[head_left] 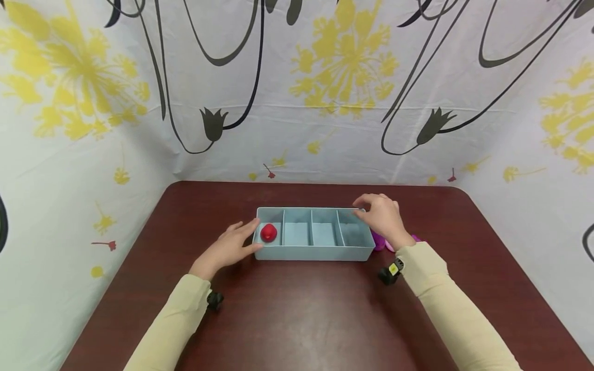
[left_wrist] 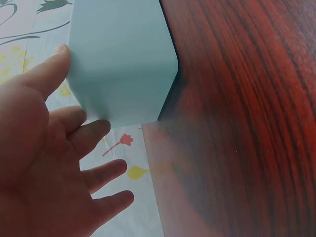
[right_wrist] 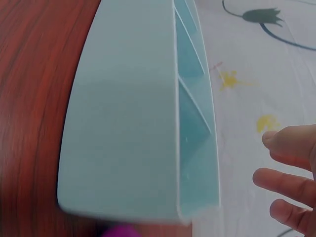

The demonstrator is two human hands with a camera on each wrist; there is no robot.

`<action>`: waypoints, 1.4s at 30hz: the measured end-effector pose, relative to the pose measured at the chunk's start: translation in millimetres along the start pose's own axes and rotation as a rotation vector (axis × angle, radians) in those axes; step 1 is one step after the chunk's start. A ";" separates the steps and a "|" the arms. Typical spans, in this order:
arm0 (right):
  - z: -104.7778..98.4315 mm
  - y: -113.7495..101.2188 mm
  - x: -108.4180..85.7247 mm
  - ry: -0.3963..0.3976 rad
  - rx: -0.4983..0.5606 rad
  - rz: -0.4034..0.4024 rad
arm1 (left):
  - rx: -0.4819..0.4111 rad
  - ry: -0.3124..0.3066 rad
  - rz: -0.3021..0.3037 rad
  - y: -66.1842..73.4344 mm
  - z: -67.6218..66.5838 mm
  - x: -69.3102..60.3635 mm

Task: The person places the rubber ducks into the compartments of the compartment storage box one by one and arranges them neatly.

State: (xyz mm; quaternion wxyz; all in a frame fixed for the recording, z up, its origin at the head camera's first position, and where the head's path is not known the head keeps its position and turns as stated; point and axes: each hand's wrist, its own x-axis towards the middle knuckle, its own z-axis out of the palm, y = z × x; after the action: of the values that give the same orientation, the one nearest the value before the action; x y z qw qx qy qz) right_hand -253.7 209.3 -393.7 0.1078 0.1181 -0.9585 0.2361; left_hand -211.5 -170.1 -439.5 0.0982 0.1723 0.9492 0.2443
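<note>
Your left hand (head_left: 229, 248), spread and ungripping, touches the left end of a divided tray (head_left: 315, 253) with a red object (head_left: 268, 233) in its leftmost compartment; your right hand (head_left: 381, 215), grip parted and empty, is near the tray's right rear corner. You're apparently steadying it; the next move needs light right-hand contact.

The box (head_left: 315, 253) is pale blue. At its 9 o'clock end, the round thing (head_left: 268, 232) inside is bright red. Just past 3 o'clock, the bits (head_left: 379, 242) are purple and pink. The table (head_left: 301, 319) is dark red-brown with wood stripes. The cloth (head_left: 278, 93) at 12 o'clock is white with big yellow flowers, curly grey stems and little red flowers. The sleeves (head_left: 169, 322), at 7 and 5 o'clock, are plain pale yellow.
</note>
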 end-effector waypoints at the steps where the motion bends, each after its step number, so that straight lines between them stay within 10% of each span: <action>1: -2.7 3.5 -0.8 0.004 -0.003 0.005 | -0.001 0.001 0.003 0.0 -0.2 -0.1; 42: -56.4 116.0 -65.4 -0.089 -0.043 0.173 | -0.024 0.006 0.012 -0.5 0.5 -1.9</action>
State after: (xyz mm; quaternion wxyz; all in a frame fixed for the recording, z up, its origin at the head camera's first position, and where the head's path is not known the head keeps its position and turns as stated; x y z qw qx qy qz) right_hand -215.3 347.5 -411.7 0.0467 0.0432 -0.9738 0.2184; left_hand -209.8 -171.0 -440.0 0.0960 0.1762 0.9454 0.2568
